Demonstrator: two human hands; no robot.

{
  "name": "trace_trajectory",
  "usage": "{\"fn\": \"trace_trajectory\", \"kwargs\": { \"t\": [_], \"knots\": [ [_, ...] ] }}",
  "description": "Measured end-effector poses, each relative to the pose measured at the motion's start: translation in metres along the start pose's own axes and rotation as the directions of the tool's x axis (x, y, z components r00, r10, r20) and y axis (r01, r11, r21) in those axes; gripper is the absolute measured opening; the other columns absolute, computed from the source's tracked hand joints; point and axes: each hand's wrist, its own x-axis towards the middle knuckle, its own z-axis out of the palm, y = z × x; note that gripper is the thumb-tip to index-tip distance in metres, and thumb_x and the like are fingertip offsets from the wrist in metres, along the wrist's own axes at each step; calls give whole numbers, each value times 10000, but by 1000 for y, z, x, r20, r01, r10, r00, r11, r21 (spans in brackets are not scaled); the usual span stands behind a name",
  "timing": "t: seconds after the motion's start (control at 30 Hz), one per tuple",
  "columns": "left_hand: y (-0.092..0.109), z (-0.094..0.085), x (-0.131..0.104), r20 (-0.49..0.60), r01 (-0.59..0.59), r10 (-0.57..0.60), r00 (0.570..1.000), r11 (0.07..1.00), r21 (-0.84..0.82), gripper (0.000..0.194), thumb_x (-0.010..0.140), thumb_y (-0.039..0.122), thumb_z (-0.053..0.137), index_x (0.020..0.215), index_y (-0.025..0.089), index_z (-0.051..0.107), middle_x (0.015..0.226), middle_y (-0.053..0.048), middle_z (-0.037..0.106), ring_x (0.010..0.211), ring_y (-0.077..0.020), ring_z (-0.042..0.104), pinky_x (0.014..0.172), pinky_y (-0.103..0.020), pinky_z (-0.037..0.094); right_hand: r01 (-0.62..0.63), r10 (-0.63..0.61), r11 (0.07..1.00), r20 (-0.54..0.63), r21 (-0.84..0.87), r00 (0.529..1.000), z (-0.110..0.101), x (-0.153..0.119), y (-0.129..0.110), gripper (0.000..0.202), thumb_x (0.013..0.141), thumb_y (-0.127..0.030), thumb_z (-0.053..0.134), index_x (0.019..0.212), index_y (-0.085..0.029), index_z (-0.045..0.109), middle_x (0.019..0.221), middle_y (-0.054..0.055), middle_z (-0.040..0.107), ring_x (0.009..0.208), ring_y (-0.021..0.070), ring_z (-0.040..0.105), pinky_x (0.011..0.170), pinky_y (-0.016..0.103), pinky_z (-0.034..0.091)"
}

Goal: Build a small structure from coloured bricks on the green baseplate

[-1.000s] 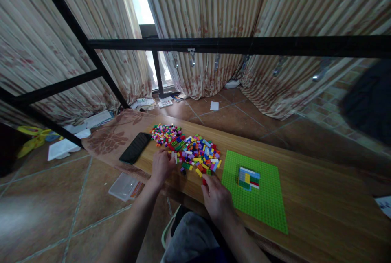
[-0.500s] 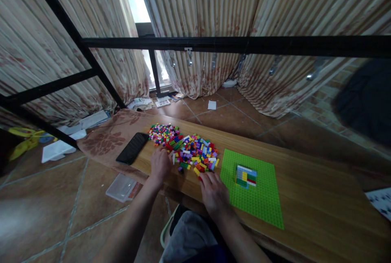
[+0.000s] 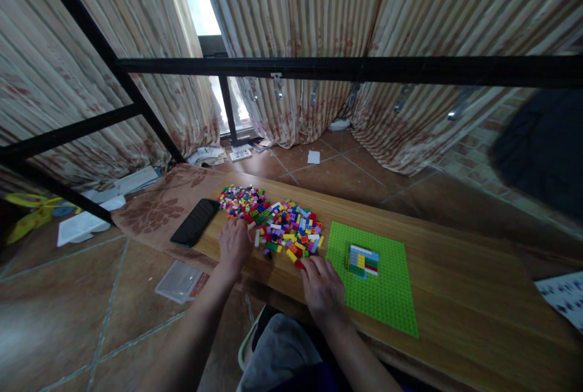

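Observation:
A loose pile of colourful toy bricks (image 3: 291, 228) lies on the wooden bench top. At the pile's near left edge is my left hand (image 3: 235, 245), its fingers curled down; anything between the fingertips is hidden. A pale brick (image 3: 257, 238) lies just beside it. My right hand (image 3: 322, 286) is at the near right side of the pile, fingers bent and closed at a red brick (image 3: 299, 264). Right of this hand lies a green baseplate (image 3: 387, 307). A small flat block of white, blue, yellow, green and red bricks (image 3: 363, 261) sits on it.
Smaller bricks (image 3: 241, 199) form a second heap at the far left. A black phone (image 3: 195, 222) lies beside them, partly on a brown cloth (image 3: 157, 207). A clear plastic lid (image 3: 178, 281) is on the floor. A printed sheet (image 3: 565, 298) shows at the far right.
My left hand has drawn slightly left, away from the pale brick beside its fingertips. My right hand stays by the red brick. The whole view has shifted slightly.

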Motion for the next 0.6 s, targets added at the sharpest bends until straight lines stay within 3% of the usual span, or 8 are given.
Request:
{"fn": "trace_trajectory", "kwargs": {
  "t": [0.13, 0.23, 0.3, 0.4, 0.5, 0.6],
  "knots": [
    [1, -16, -8, -61, 56, -65, 996, 987, -151, 187, 868, 226, 451, 946, 136, 595, 968, -135, 636, 957, -272, 587, 820, -359, 433, -53, 53, 998, -22, 20, 998, 0, -4, 0, 254, 921, -184, 427, 1070, -209, 631, 1007, 91, 620, 940, 222, 562, 817, 371, 477],
    [8, -23, -24, 24, 99, -98, 995, 895, -435, 198, 877, 311, 463, 918, 164, 589, 853, -72, 653, 806, -221, 613, 704, -308, 444, -95, 97, 994, -32, 60, 995, -4, -7, -4, 252, 920, -197, 434, 1086, -194, 624, 1028, 97, 622, 965, 228, 564, 834, 379, 481],
    [18, -21, -41, 116, 113, -46, 992, 733, -670, 213, 855, 358, 500, 896, 169, 591, 788, -38, 648, 723, -184, 605, 650, -275, 439, -122, 127, 984, -26, 127, 992, -9, -8, -8, 260, 921, -211, 433, 1110, -190, 609, 1030, 96, 626, 981, 225, 569, 846, 379, 486],
    [40, -14, -73, 267, 243, 17, 964, 363, -900, 211, 788, 355, 583, 865, 159, 603, 713, -11, 628, 665, -150, 587, 623, -245, 442, -148, 156, 953, -9, 265, 988, -18, -12, -14, 293, 912, -236, 448, 1177, -192, 564, 1068, 95, 625, 1016, 217, 575, 869, 374, 496],
    [60, -11, -107, 433, 424, 119, 893, 96, -901, 255, 728, 361, 665, 878, 155, 643, 715, -14, 643, 666, -151, 593, 646, -249, 459, -166, 174, 909, 13, 382, 985, -30, -19, -18, 370, 878, -215, 466, 1245, -195, 508, 1158, 106, 603, 1073, 217, 570, 894, 372, 503],
    [72, -12, -130, 535, 548, 193, 822, -14, -836, 259, 704, 358, 703, 866, 160, 662, 758, -33, 671, 685, -162, 604, 663, -259, 465, -184, 169, 882, 73, 434, 983, -42, -31, -21, 471, 840, -168, 469, 1309, -207, 454, 1220, 107, 577, 1116, 216, 561, 924, 373, 500]
  ]
}}
